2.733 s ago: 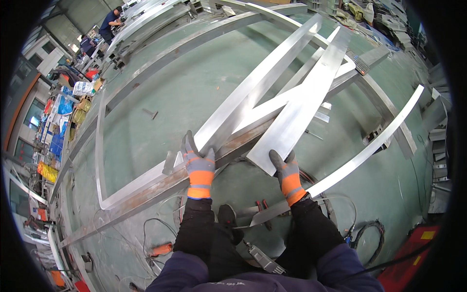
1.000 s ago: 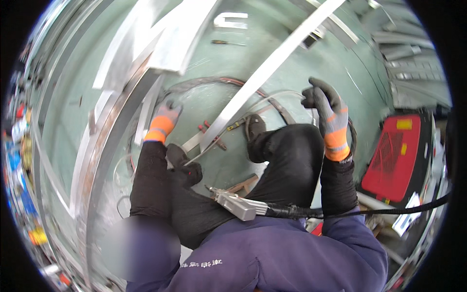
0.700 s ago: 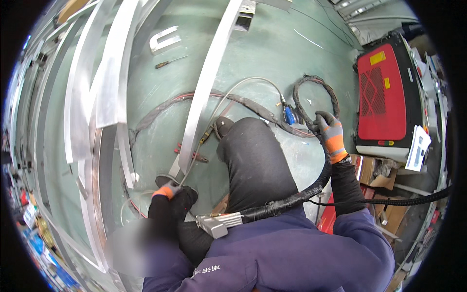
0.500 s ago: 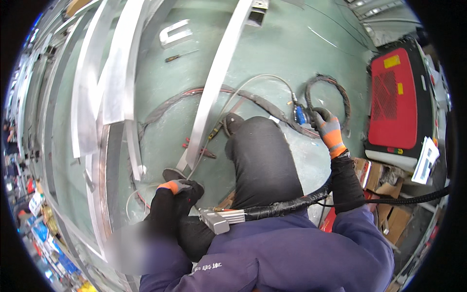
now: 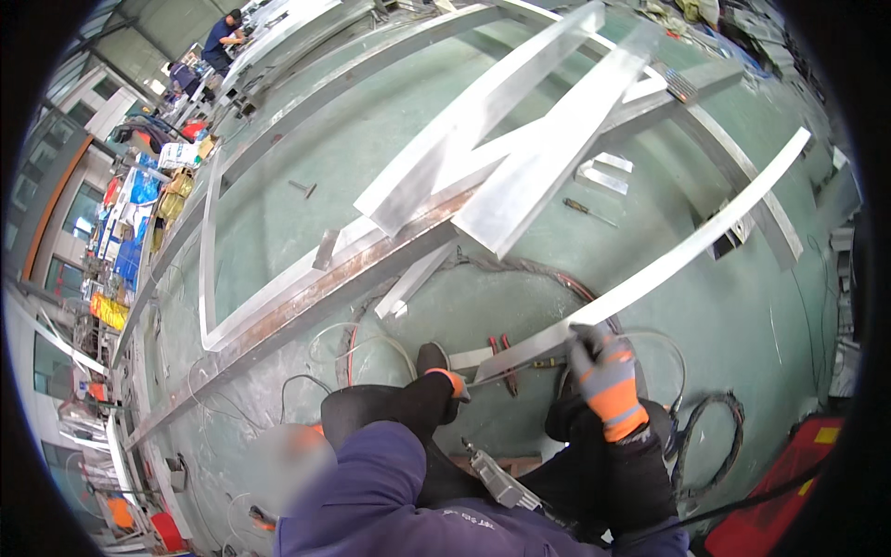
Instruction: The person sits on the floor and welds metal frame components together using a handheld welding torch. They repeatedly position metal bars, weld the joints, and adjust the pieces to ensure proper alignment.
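Observation:
My right hand (image 5: 608,381), in a grey and orange glove, has its curled fingers on the near part of a long silver metal bar (image 5: 687,251). My left hand (image 5: 451,382), gloved alike, is low beside my shoe, close to the near end of that bar; its fingers are hidden. Across my lap lies a grey boxy metal tool head (image 5: 506,485) with a narrow tip. Just beyond it on the floor are red-handled pliers (image 5: 506,368) and a small yellow and dark tool (image 5: 549,363).
Wide silver profiles (image 5: 548,158) rest across a large metal frame (image 5: 306,306) ahead. A screwdriver (image 5: 588,212) and a white U-shaped piece (image 5: 605,174) lie on the green floor. A coiled hose (image 5: 710,446) and red machine (image 5: 780,492) are at right. Co-workers (image 5: 221,45) stand far left.
The view has swung left. My right hand has left the blue fitting on the cable and come to the long metal bar. My left hand stays low near the bar's end.

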A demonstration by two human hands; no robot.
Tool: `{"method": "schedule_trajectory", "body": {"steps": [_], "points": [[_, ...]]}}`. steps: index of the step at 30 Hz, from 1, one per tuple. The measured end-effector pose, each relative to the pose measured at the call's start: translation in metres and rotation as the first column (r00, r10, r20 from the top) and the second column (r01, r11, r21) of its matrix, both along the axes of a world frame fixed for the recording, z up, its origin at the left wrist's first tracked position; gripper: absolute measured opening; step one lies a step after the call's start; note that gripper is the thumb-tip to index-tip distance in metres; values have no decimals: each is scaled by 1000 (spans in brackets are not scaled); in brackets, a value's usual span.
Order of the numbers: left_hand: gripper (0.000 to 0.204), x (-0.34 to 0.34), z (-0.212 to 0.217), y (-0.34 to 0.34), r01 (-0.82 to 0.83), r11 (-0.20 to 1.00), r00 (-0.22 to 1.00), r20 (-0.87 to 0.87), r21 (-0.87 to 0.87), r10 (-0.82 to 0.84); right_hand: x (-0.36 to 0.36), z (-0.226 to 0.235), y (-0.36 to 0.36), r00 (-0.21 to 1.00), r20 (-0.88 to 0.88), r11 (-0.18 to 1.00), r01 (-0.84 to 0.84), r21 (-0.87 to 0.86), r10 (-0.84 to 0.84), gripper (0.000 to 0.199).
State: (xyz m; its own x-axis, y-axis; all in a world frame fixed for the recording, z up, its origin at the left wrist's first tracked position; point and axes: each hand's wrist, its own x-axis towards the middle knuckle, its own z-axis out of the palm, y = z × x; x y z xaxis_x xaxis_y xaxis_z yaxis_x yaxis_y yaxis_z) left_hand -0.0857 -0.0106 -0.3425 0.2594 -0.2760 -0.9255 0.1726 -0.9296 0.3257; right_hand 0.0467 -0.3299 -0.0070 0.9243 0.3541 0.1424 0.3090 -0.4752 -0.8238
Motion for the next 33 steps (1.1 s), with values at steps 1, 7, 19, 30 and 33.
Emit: {"method": "schedule_trajectory", "body": {"steps": [1,7,19,30,33], "points": [[39,2,1,-7,1,1000,991,130,11,-2,-3,0,3,996,-67,997,-68,-20,67,27],[61,22,22,-39,38,992,999,-6,123,-37,13,-2,4,980,-91,981,-185,-63,179,24],[53,69,142,-23,-20,992,937,349,121,-24,16,-14,1,981,-121,968,-174,-183,154,31],[32,13,485,-13,203,924,-33,941,-324,337,17,-20,2,980,80,843,-114,-526,182,69],[32,-28,542,-7,165,932,-175,921,-322,349,28,-10,-16,998,-56,813,-9,-582,-29,66]]}}
